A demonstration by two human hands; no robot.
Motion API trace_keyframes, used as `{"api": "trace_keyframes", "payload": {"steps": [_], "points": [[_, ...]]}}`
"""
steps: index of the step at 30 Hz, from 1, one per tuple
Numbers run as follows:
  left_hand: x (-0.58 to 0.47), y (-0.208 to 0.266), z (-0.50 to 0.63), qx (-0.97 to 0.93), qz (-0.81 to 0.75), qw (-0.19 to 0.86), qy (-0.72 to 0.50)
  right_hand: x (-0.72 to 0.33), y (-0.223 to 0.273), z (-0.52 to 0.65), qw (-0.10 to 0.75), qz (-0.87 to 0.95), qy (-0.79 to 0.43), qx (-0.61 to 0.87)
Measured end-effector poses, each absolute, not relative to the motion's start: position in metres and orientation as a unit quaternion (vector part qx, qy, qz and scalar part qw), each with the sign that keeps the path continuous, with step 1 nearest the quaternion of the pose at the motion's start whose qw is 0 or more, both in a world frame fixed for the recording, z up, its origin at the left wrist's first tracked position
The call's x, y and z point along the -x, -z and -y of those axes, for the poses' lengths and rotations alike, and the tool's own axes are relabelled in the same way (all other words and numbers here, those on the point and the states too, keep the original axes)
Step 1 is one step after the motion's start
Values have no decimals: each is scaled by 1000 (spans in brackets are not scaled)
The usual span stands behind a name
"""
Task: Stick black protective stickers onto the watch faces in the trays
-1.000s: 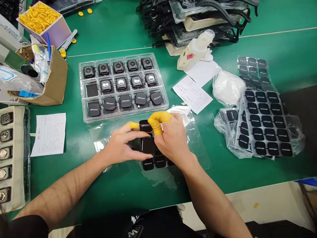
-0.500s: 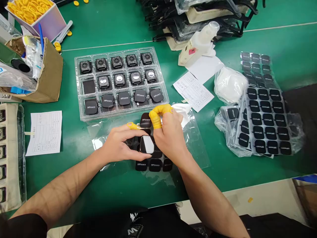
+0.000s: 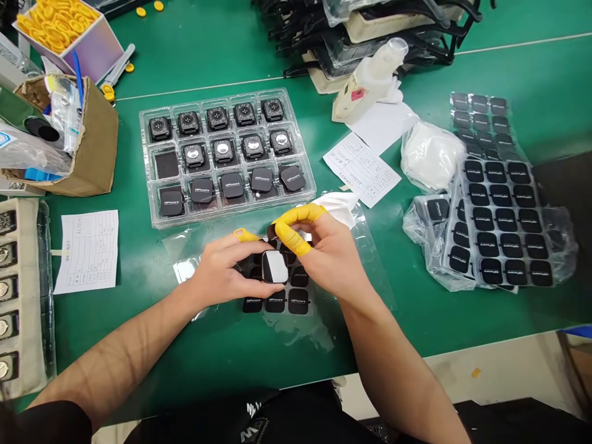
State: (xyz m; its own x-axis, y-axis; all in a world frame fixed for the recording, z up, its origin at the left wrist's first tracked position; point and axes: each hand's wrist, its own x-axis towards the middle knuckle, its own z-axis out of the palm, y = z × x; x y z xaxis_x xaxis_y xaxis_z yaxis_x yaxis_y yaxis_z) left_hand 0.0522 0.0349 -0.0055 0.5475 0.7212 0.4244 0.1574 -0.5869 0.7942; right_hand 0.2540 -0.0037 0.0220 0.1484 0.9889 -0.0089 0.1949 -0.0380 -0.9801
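My left hand grips a watch case by its edges between thumb and fingers, its glossy face up and reflecting white. A yellow finger cot covers my left index fingertip. Just above the watch, my right hand, with yellow cots on thumb and index finger, pinches a black square film sticker, tilted and partly hidden. Below both hands lies a sheet of black HiFuture stickers on clear plastic. Beyond them, a clear compartment tray holds several watches, some with black stickers over them.
To the right lie more sticker sheets and a bag of white material. A white bottle stands near paper slips and stacked trays. On the left are a cardboard box, a box of yellow finger cots and another watch tray.
My right hand has turned and its fingers have opened out, tilting the sticker so its print no longer shows. The watch has turned slightly in my left hand. The sheet below has shifted left.
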Motion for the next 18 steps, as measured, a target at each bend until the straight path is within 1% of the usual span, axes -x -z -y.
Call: {"api": "trace_keyframes", "payload": {"steps": [4, 6, 11, 14, 17, 18], "points": [[-53, 6, -35, -803, -280, 364, -381, -258, -19, 6, 492, 488, -428, 580], [-53, 6, -35, -800, -273, 363, -393, -257, -17, 6, 503, 498, -410, 575], [-54, 6, -33, -808, -263, 348, -395, -244, -15, 5, 556, 492, -261, 617], [-54, 6, -33, -813, -271, 328, -397, -233, -12, 3, 546, 522, -181, 630], [-55, 5, -34, -826, -236, 317, -402, -229, -14, 3, 542, 578, -42, 608], [-55, 5, -34, -832, -224, 313, -400, -230, -18, 4, 553, 586, -18, 592]]}}
